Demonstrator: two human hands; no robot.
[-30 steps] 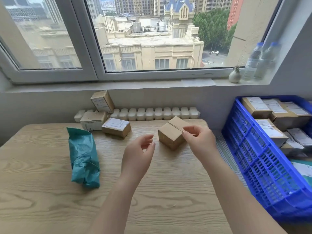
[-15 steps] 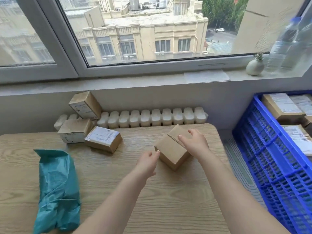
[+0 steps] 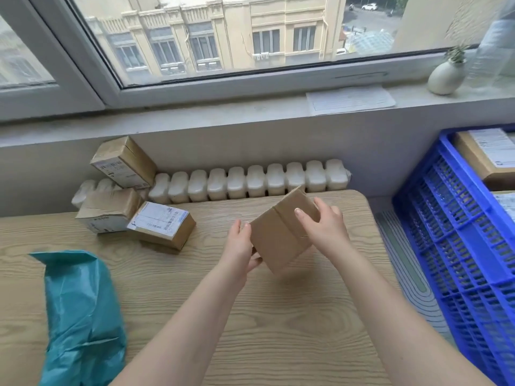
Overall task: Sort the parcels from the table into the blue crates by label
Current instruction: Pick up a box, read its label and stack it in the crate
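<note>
Head view: the wooden surface (image 3: 278, 316) is noted, with the blue crate (image 3: 451, 246) at its right edge. A plain brown parcel (image 3: 281, 232) is held tilted above the surface, clamped between left hand (image 3: 239, 246) and right hand (image 3: 326, 227). No label is visible; turning it is judged the next requirement.

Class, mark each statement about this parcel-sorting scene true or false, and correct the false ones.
1. Both hands, left and right, hold the plain brown cardboard box. True.
2. The held box lies flat on the wooden table. False: it is tilted.
3. The teal plastic mailer bag lies inside the blue plastic crate. False: it lies on the table.
4. A small white vase stands on the windowsill. True.
</note>
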